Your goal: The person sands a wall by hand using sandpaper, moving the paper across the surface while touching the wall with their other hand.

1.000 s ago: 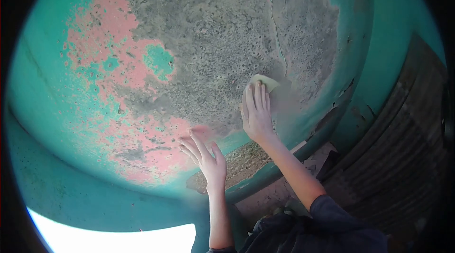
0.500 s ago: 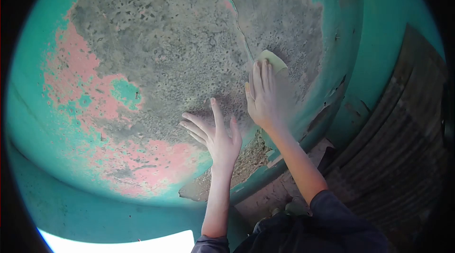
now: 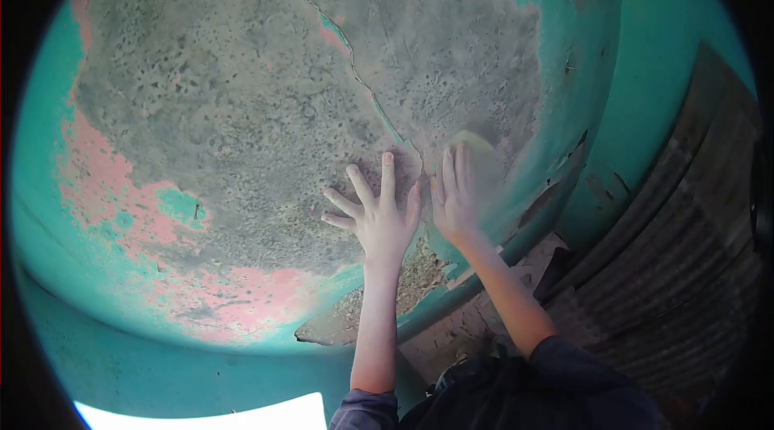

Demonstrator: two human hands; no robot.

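Note:
My right hand (image 3: pixel 455 192) presses a yellowish sanding pad (image 3: pixel 480 148) flat against a worn wall (image 3: pixel 242 124); only the pad's top edge shows past my fingers, and it looks blurred. My left hand (image 3: pixel 377 212) lies flat on the wall just left of the right one, fingers spread, holding nothing. The wall has bare grey pitted plaster in the middle, with pink and teal paint left around it. A thin crack (image 3: pixel 347 51) runs from the top down toward my hands.
A teal ledge (image 3: pixel 451 289) runs below my hands, with a broken patch of rough plaster (image 3: pixel 355 313). A dark corrugated sheet (image 3: pixel 677 228) leans at the right. Teal wall continues at the right (image 3: pixel 669 51). A bright white patch (image 3: pixel 210 414) lies at the bottom.
My left hand slid up the wall and now sits beside the right hand. The right hand with the pad moved slightly down. The view shifted, so the wall appears lower and the crack longer.

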